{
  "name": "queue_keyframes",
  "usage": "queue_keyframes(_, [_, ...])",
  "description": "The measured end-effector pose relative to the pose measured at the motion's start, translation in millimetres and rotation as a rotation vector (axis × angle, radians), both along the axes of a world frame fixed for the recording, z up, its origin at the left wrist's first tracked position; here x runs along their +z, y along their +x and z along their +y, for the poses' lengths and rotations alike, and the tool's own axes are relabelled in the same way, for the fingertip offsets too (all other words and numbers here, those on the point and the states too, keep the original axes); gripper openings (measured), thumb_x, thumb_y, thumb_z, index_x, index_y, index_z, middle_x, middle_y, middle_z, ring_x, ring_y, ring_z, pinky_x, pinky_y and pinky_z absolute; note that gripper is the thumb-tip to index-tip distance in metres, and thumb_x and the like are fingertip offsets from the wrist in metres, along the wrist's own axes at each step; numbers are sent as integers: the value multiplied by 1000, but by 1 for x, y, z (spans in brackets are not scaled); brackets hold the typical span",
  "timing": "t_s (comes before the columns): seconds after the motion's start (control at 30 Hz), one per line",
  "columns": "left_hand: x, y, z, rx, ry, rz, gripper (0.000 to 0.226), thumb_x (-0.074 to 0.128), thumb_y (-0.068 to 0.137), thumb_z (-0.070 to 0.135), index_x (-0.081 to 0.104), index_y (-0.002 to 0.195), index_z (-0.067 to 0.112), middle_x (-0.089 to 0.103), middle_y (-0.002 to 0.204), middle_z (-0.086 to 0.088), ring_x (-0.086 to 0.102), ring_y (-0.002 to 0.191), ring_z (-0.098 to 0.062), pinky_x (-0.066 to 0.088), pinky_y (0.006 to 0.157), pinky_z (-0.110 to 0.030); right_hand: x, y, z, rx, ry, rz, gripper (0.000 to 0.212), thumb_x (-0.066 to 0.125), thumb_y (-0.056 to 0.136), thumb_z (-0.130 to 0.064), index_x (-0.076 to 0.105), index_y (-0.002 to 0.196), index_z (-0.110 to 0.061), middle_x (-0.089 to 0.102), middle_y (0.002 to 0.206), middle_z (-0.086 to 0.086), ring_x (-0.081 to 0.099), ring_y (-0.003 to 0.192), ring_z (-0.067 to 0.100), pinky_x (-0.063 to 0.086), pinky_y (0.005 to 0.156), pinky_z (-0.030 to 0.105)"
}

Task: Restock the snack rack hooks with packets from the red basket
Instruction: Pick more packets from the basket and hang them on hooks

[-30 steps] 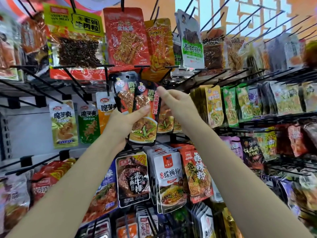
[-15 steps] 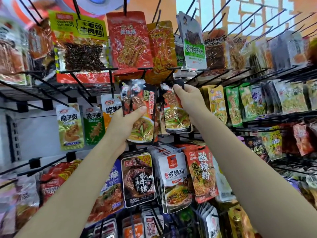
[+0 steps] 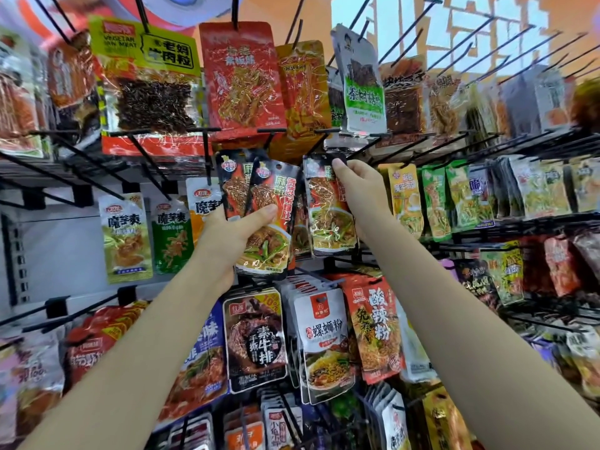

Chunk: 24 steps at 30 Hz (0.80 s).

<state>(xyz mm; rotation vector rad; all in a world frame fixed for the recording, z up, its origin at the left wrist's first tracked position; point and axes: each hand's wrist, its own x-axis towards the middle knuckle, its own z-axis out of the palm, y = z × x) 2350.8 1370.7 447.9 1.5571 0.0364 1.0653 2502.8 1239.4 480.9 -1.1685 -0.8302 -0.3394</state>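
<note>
My left hand (image 3: 232, 230) grips a small stack of black and orange snack packets (image 3: 266, 216), thumb across the front one, held up before the middle row of the rack. My right hand (image 3: 360, 186) pinches the top corner of one more packet of the same kind (image 3: 328, 212), up at a black hook (image 3: 357, 147) where like packets hang behind it. The red basket is out of view.
Black wire hooks (image 3: 156, 164) jut toward me on every row of the rack. Green and white packets (image 3: 128, 237) hang to the left, yellow and green ones (image 3: 435, 199) to the right, dark and white pouches (image 3: 256, 339) below. Several upper right hooks (image 3: 506, 37) are bare.
My right hand took one packet off the stack in my left hand and carried it right and up to the hook. My left hand stays with the other packets.
</note>
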Motion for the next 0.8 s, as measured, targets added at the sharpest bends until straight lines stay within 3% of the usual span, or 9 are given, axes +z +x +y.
queue_keyframes(0.13, [-1,1,-2,-1,12,14,59,93,67,37,49,105,25,61,130,-11,65,114,-28,53,100,-48,6,1,2,8,-13,22,25,54,102,-33,52,87,-13,39,74,9,38,65,18,31,51,21])
queue_keyframes(0.27, [0,1,-5,-20,-5,19,64,95,63,39,53,109,26,65,127,-12,68,110,-29,54,98,-50,7,5,6,-7,-59,47,26,59,100,-32,52,85,-12,43,75,10,42,66,19,34,62,29])
queue_keyframes(0.3, [0,1,-4,-13,-6,12,70,96,60,41,55,114,23,66,126,-12,69,109,-29,55,96,-50,6,6,7,-37,-63,49,26,62,98,-31,51,86,-11,45,73,6,42,63,16,34,60,27])
queue_keyframes(0.4, [0,8,6,14,-5,-9,120,99,36,61,51,138,18,64,131,-11,66,115,-32,52,100,-54,3,3,3,-181,17,21,19,67,94,-27,53,98,-15,50,81,-5,47,68,8,38,60,23])
queue_keyframes(0.47, [-1,15,13,22,-11,-29,128,99,32,64,50,142,21,63,133,-10,63,119,-34,49,102,-56,-1,-5,-2,-225,58,-44,16,64,97,-29,57,91,-15,52,77,-6,48,66,6,39,63,24])
queue_keyframes(0.57, [1,15,1,9,-20,-38,119,99,34,60,53,136,17,66,129,-11,64,119,-34,51,100,-56,-11,-21,-5,-28,-73,-116,33,57,99,-42,67,86,-14,61,70,1,55,60,11,43,56,26])
queue_keyframes(0.67, [1,17,-16,-38,25,-30,74,94,62,44,63,122,14,73,117,-10,71,105,-28,58,93,-50,-20,-30,0,100,-141,-155,35,61,99,-38,68,97,-3,62,75,6,57,64,14,43,55,27])
queue_keyframes(0.77, [1,17,-20,-23,39,-1,49,71,90,49,57,126,20,61,118,15,53,115,-10,41,106,-39,-18,-25,-2,81,-70,-98,34,58,101,-28,63,99,6,58,81,8,53,71,15,41,65,30])
queue_keyframes(0.8, [1,15,-15,-7,32,-2,55,64,94,50,51,139,21,51,122,19,45,119,-8,35,112,-39,-16,-22,-5,70,-50,-69,37,57,101,-29,59,99,8,53,81,10,50,72,16,38,68,31])
